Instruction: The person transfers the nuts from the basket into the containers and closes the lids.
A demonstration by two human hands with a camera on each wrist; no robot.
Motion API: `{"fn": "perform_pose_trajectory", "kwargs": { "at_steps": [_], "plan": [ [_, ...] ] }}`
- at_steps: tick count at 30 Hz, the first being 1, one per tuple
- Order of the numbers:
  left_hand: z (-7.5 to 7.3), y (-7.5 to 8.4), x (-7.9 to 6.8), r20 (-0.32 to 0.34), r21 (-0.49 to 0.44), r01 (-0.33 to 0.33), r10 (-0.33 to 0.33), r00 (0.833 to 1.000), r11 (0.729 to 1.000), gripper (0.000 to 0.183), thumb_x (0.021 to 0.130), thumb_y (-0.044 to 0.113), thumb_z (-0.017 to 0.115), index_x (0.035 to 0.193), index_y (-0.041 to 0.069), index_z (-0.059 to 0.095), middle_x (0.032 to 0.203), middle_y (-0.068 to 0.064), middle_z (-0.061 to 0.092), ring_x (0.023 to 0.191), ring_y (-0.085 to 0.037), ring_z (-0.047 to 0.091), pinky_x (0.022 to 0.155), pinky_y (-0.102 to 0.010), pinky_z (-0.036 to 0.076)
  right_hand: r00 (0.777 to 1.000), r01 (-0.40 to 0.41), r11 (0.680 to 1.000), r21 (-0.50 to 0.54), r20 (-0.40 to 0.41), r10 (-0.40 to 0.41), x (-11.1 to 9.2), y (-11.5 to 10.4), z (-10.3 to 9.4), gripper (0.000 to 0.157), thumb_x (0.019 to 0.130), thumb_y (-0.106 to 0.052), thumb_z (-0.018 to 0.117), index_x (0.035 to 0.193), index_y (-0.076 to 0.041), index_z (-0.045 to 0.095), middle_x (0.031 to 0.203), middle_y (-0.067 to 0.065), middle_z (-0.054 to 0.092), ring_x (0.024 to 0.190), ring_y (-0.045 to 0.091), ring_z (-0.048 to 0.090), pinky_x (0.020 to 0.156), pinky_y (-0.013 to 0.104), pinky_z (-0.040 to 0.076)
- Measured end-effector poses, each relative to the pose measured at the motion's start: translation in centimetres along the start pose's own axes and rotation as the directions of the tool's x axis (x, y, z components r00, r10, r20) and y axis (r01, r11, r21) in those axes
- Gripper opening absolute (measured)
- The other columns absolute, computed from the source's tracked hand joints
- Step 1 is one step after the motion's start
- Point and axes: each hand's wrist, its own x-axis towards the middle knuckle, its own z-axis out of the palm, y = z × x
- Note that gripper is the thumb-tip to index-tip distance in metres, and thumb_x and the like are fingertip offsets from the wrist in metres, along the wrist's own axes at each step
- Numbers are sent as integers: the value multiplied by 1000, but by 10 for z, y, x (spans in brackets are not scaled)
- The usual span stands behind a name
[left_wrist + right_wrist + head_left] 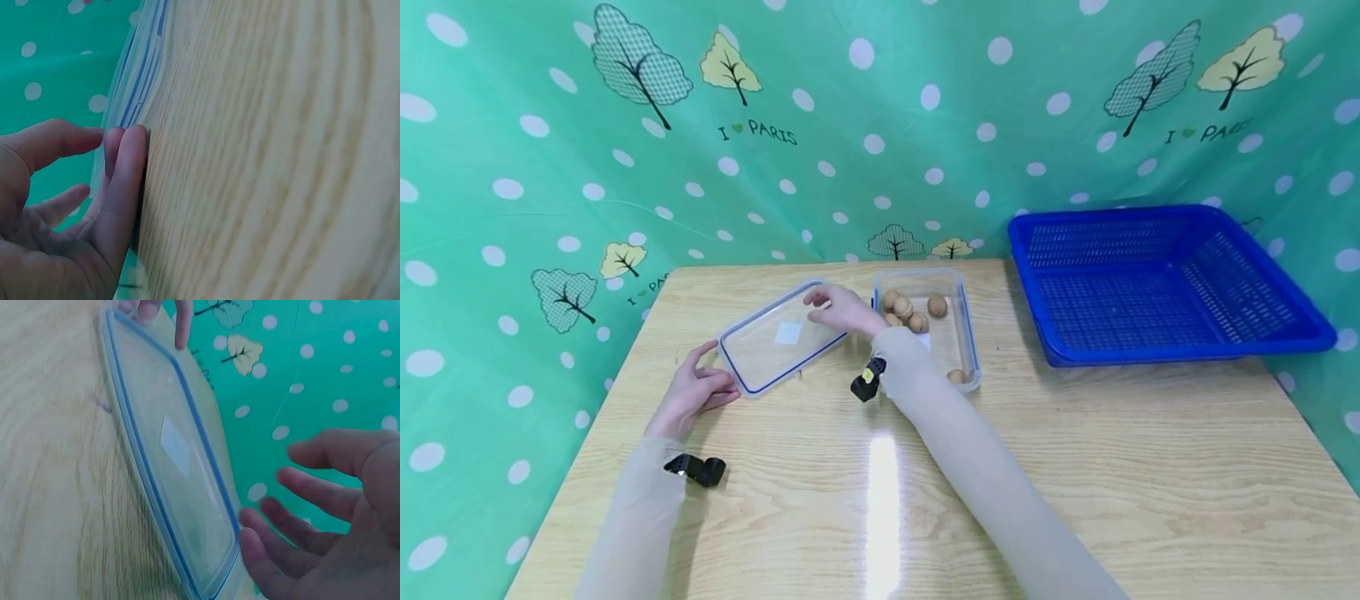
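Observation:
A clear plastic lid (767, 354) with a blue seal and a white label lies at a slant on the table. My left hand (688, 392) holds its near-left end, fingers and thumb at the rim, as the left wrist view also shows with the fingertips (132, 134) against the edge. Over the lid's far-right end hovers my right hand (846, 311), its fingers loosely bent and nothing in them. Beside that hand stands a clear plastic box (967, 321) with several walnuts (917, 322) inside. The right forearm hides part of the box.
A blue plastic basket (1195, 348) stands at the right rear of the wooden table (1112, 467). Behind the table hangs a green dotted cloth (820, 100) with printed trees. A bright light reflection crosses the table's front middle.

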Motion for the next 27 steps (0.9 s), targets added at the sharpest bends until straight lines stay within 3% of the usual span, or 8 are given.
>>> {"fn": "perform_pose_trajectory", "kwargs": {
  "at_steps": [4,13,17,20,23,27],
  "plan": [
    [-2,2,1,-24,33,18,-18,1000,999,86,91,-7,56,156,15,5,89,-3,61,74,-14,66,72,-30,55,995,-55,996,67,-77,60,6,11,-2,40,97,-14,55,135,-5,52,138,16,47,125,28,45,98,39,40],
    [-2,3,3,-80,111,-16,25,996,994,76,94,-2,52,156,12,9,103,-8,50,76,-10,63,74,-28,55,986,-145,981,126,-68,154,10,15,-2,55,96,-20,55,147,-8,37,150,18,35,133,30,36,106,44,32],
    [-3,4,6,-113,79,-21,30,993,997,73,95,-2,51,156,11,13,106,-8,47,75,-9,62,73,-27,54,983,-150,976,157,-81,164,10,15,-2,55,96,-17,55,147,-7,37,148,20,35,131,30,37,105,45,32],
    [-4,5,6,-142,25,-27,31,989,999,69,96,-2,51,155,9,18,105,-7,48,75,-9,61,72,-26,54,976,-169,968,184,-103,190,10,14,-1,54,96,-18,56,146,-7,39,147,20,37,129,30,40,101,42,37],
    [-5,6,6,-176,-17,-30,27,984,999,66,96,-2,51,154,9,22,103,-5,49,75,-9,60,71,-25,54,966,-191,955,227,-127,224,10,14,0,52,96,-18,56,145,-8,41,147,18,39,114,31,50,80,35,45],
    [-5,8,5,-225,-45,-49,38,974,998,64,95,-3,51,153,10,27,102,-2,50,76,-8,60,70,-24,54,964,-177,946,270,-148,222,11,16,-2,51,97,-17,55,145,-9,42,145,15,41,110,27,52,77,32,46]
  ]
}}
